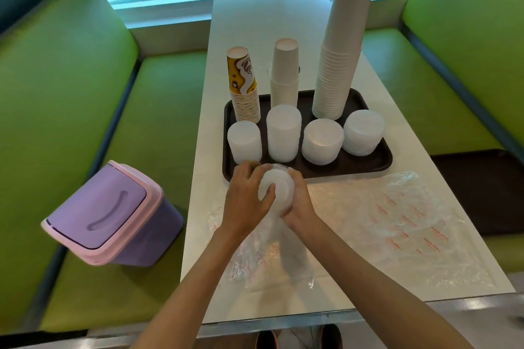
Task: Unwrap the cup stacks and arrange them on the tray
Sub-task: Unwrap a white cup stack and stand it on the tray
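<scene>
Head view shows us gripping a white stack [276, 188] between both hands, our left hand [245, 195] curling its fingers over the top and our right hand [299, 202] wrapped round the side, just at the near rim of the dark tray [378, 163]. Its clear wrapper [263, 255] trails toward us on the table [326, 300]. Paper cup stacks [337, 65] stand on the tray.

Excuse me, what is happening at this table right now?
A person holds a white plastic stack with the left hand and the right hand, just in front of the brown tray. Its clear wrapper trails on the table toward them. The tray already carries three paper cup stacks and four more white stacks. An empty wrapper lies to the right.
</scene>
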Action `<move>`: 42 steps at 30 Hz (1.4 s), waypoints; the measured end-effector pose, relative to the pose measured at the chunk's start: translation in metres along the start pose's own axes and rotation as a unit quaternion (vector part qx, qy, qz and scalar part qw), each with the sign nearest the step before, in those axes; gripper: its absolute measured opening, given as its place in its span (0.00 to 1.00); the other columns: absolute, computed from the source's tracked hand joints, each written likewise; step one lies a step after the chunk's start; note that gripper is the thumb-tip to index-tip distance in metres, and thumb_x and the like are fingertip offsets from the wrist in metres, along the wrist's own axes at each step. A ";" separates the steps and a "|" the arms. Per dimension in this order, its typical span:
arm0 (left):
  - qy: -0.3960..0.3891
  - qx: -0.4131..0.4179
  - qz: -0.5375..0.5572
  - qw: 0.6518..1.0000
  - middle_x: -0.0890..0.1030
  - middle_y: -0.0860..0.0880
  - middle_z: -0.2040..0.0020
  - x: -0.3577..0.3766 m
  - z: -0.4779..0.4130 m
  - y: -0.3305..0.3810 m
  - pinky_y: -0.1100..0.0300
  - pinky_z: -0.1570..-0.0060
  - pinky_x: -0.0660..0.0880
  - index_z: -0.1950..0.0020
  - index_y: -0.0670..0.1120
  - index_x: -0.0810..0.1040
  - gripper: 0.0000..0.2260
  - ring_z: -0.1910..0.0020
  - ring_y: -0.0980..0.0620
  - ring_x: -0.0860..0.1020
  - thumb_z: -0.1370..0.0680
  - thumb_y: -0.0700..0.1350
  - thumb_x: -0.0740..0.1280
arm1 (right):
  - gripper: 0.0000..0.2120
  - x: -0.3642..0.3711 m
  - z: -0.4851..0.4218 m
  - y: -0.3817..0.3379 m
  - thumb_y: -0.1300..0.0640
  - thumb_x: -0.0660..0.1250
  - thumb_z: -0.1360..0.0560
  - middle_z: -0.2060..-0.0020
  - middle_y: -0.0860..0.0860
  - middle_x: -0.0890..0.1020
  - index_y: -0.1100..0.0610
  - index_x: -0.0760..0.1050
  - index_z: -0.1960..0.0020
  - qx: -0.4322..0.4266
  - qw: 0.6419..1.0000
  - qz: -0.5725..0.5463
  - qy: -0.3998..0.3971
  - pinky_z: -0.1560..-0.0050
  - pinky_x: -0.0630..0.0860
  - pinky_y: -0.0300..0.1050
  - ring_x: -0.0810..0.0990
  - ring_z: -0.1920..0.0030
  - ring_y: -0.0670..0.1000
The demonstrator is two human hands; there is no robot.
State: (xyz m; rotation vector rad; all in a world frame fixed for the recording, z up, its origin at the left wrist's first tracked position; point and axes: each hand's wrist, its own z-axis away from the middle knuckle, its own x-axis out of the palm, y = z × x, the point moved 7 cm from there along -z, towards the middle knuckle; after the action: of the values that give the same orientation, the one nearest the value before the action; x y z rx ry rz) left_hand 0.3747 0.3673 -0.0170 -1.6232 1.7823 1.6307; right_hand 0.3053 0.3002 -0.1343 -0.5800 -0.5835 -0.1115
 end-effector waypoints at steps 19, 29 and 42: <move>-0.086 -0.048 0.004 0.995 0.73 0.45 0.38 0.011 0.004 -0.011 0.62 0.44 0.70 0.34 0.44 0.74 0.21 0.41 0.47 0.72 0.26 0.47 0.71 | 0.14 -0.009 -0.012 0.006 0.44 0.68 0.28 0.49 0.59 0.81 0.53 0.76 0.48 0.012 0.998 0.046 0.034 0.40 0.76 0.61 0.80 0.48 0.58; -0.071 -0.056 0.012 0.996 0.73 0.44 0.38 0.010 0.009 -0.009 0.65 0.47 0.69 0.31 0.45 0.73 0.20 0.45 0.48 0.76 0.23 0.46 0.68 | 0.16 -0.007 -0.008 0.004 0.44 0.67 0.27 0.49 0.59 0.81 0.54 0.75 0.45 0.015 0.998 0.042 0.044 0.42 0.77 0.59 0.80 0.48 0.58; -0.077 -0.106 0.082 0.988 0.75 0.45 0.42 0.008 0.002 -0.018 0.55 0.43 0.76 0.37 0.44 0.77 0.16 0.47 0.49 0.76 0.25 0.44 0.71 | 0.29 -0.001 0.002 0.004 0.42 0.72 0.38 0.46 0.61 0.82 0.56 0.76 0.42 0.044 0.995 0.066 0.067 0.45 0.78 0.59 0.82 0.47 0.60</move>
State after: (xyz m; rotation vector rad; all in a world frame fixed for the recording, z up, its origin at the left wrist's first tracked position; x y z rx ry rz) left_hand 0.3853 0.3687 -0.0333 -1.4146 1.7554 2.0223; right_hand 0.3040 0.3044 -0.1355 -0.5191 -0.4172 0.0012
